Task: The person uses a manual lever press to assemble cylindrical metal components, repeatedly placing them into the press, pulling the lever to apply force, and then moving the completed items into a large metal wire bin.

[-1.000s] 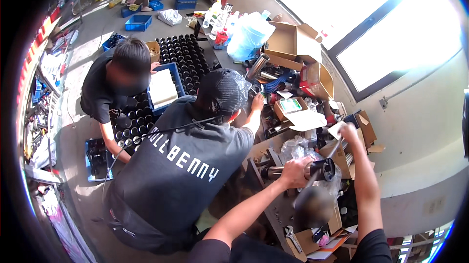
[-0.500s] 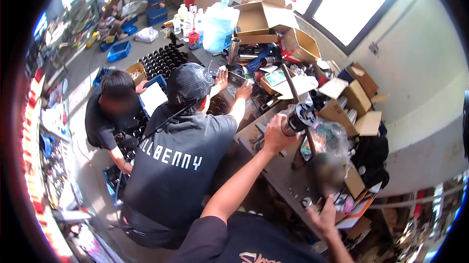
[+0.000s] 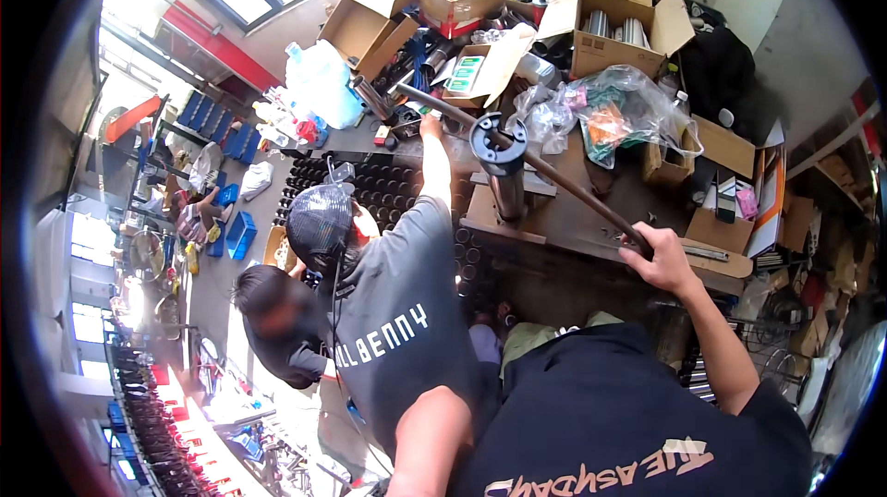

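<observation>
One rod (image 3: 580, 195) sits across the top of an upright tube (image 3: 506, 190) near the table (image 3: 637, 197) edge. Right hand (image 3: 663, 261) has fingers wrapped round one end; left's out of view, can't tell. Lopsided pull might slip it or tip the tube, imo.

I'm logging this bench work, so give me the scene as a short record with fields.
Right grip: closed around the near end of a long brown metal rod
Left grip: not in view
Rod position: crosses a black slotted round collar atop a shiny silver metal cylinder
Surface: brown workbench
Also there: clear plastic bag, open brown cardboard box
Nearby: dark-grey-shirted co-worker, one arm out over the workbench
</observation>
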`<state>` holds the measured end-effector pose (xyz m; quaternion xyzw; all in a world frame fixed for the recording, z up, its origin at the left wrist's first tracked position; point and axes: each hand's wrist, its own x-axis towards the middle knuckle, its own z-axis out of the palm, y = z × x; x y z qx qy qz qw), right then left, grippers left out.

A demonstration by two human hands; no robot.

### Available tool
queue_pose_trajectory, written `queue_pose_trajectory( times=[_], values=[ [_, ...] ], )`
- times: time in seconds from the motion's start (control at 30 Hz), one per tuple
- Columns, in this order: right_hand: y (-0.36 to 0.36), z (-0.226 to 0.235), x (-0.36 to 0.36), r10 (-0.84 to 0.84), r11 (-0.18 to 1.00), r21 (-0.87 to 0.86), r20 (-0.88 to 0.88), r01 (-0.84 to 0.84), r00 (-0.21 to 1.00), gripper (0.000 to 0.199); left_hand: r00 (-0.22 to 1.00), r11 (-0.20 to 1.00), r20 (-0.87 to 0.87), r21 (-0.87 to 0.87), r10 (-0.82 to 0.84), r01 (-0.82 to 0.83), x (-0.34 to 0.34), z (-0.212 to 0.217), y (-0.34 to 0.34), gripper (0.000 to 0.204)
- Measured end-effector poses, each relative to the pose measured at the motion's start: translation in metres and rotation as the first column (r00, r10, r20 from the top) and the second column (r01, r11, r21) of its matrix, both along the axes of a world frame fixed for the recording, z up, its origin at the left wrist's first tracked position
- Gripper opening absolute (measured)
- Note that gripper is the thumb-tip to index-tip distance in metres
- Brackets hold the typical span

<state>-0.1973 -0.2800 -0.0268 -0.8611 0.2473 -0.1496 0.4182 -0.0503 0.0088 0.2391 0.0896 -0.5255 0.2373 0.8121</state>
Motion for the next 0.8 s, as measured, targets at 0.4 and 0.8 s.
queue_pose_trajectory(
  times=[0.4, 0.8],
  values=[
    [0.014, -0.013, -0.017, -0.058, 0.994, 0.098, 0.028, 0.055, 0.998, 0.026, 0.949, 0.947, 0.018, -0.071, -0.314, 0.315, -0.016, 0.000, -0.033, 0.042],
    [0.021, -0.007, -0.006, -0.002, 0.996, 0.092, 0.015, 0.001, 1.000, 0.025, 0.687, 0.705, -0.415, 0.138, -0.597, 0.696, -0.010, -0.022, -0.021, 0.034]
  ],
)
